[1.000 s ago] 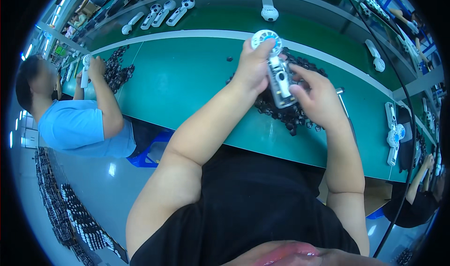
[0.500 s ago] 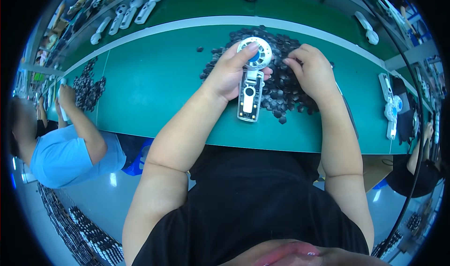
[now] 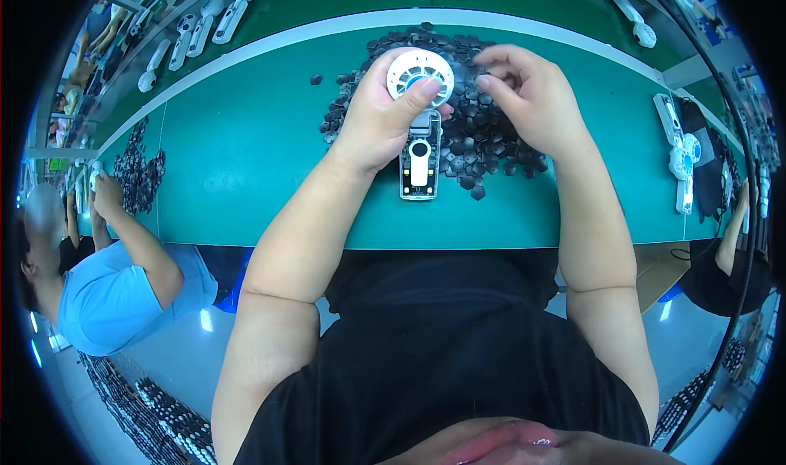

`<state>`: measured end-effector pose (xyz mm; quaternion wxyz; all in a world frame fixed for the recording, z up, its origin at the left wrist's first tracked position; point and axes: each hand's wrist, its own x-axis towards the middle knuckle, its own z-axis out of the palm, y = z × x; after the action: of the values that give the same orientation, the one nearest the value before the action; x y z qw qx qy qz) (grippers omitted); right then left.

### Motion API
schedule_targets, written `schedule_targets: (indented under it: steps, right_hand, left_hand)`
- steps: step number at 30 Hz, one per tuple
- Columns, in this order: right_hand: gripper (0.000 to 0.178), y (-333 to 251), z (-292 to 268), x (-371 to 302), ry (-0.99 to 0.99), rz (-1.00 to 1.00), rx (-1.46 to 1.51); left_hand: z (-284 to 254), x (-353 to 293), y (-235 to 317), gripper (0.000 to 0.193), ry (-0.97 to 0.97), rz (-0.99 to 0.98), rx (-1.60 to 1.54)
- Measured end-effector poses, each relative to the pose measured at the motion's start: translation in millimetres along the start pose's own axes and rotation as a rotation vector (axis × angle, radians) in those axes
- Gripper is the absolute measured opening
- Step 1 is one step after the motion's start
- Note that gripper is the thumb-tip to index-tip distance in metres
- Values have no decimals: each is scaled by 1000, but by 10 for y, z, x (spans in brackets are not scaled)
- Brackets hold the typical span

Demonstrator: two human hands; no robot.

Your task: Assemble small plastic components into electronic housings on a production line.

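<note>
My left hand (image 3: pixel 381 109) is closed around a handheld fan (image 3: pixel 422 155), its thumb lying over the blue middle of the round white slotted head. Below the head, the fan's clear handle shows dark inner parts and a white strip, and it hangs toward me over the green table. To the right, my right hand (image 3: pixel 528 97) hovers over a pile of small black pentagonal pieces (image 3: pixel 479 142). Its fingers are curled with thumb and index close together; whatever is between them, if anything, is too small to make out.
Beyond the pale rail, several white fans with ball-patterned heads (image 3: pixel 237 11) lie on a green surface. More white fan parts (image 3: pixel 681 154) rest at the table's right. A co-worker in a blue shirt (image 3: pixel 123 289) sits left beside another black pile (image 3: pixel 137 170). A dark cable (image 3: pixel 741 244) hangs right.
The whole view has shifted a little. My right hand's fingertips have moved nearer the fan head, and its fingers have loosened slightly. My left hand still holds the fan.
</note>
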<state>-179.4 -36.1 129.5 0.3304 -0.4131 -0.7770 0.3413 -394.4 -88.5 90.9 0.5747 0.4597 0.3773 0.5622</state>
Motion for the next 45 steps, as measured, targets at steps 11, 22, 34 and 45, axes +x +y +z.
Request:
schedule_targets:
  steps: [11,22,34,45]
  right_hand:
    - [28,-13,-7,-38,367,-995,-357]
    - [4,-73,68,-95,136,-429,187]
    - [18,22,401,-134,-46,-14,700]
    - [49,-90,305,-117,-255,-42,769]
  left_hand:
    - [-56,-7,11,54,-93,-43,-212]
    - [-5,-15,22,57,-161,-75,-218]
    - [132,-26,0,57,-101,14,-228]
    - [125,-68,-14,63,-131,109,-112]
